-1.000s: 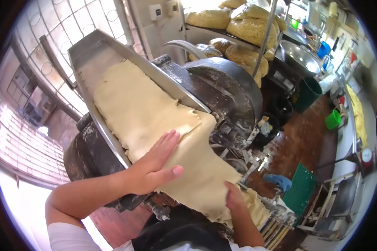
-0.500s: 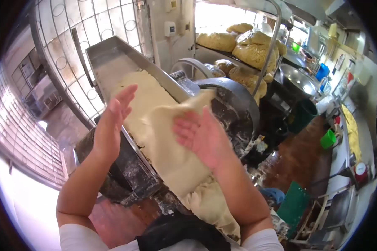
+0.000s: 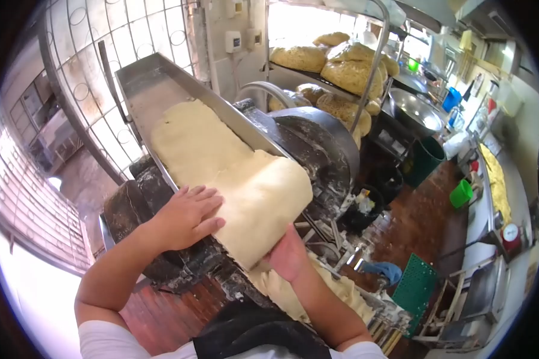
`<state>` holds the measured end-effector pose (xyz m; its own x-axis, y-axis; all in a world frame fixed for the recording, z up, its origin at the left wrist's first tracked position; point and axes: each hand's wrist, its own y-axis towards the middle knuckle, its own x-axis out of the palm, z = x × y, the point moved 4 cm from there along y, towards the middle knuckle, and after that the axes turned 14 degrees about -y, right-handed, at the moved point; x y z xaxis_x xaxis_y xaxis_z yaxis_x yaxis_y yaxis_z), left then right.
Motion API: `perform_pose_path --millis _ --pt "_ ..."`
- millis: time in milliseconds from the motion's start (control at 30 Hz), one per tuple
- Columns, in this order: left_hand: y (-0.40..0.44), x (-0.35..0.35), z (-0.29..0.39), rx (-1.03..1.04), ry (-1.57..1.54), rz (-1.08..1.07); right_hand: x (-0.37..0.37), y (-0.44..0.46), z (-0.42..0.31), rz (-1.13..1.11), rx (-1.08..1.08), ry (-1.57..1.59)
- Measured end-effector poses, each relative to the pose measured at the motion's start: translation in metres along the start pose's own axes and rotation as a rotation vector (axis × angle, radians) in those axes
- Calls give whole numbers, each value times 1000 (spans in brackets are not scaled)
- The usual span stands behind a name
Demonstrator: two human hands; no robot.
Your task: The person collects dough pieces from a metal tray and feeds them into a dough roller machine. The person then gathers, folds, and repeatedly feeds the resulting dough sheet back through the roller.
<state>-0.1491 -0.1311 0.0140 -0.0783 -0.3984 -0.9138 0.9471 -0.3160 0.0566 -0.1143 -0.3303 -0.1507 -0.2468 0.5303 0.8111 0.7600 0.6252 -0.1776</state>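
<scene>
A wide sheet of pale dough lies in a metal tray and hangs over its near end, on a dark machine. My left hand rests at the left edge of the dough, palm down, fingers apart. Under the right lower edge of the sheet is my right hand; its fingertips are hidden beneath the dough, so its grip cannot be made out. More dough lies in loose folds below and to the right of that hand.
Bagged dough fills a rack behind the machine. At the right are a metal bowl, a dark green bin, a green container, a green perforated board and a blue cloth. A barred window stands at the left.
The raised flap of dough has come down over the tray's near end. My right hand has moved down, from above the sheet to under its edge. My left hand has lowered onto the left edge.
</scene>
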Motion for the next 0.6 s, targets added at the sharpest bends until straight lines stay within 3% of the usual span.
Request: perform_pose_path --millis 133,233,267,367,400,500,600 --pt "-26 -35 20 83 -180 376 15 -24 -28 -13 -43 -60" --pt "-63 -36 -13 -182 -1237 241 34 -48 -64 188 -18 -410" --pt "-69 -31 -8 6 -1696 82 45 -50 -74 209 -49 -455" --pt "-79 -10 13 -224 -2324 4 78 -33 -106 210 -149 -556" --pt "-78 4 11 -200 -2443 -86 92 -19 -118 177 -170 -568" --pt "-50 10 23 -571 -2317 115 157 12 -151 69 -279 -544" --pt "4 5 -16 -400 -2417 178 213 17 -167 -32 -379 -581"
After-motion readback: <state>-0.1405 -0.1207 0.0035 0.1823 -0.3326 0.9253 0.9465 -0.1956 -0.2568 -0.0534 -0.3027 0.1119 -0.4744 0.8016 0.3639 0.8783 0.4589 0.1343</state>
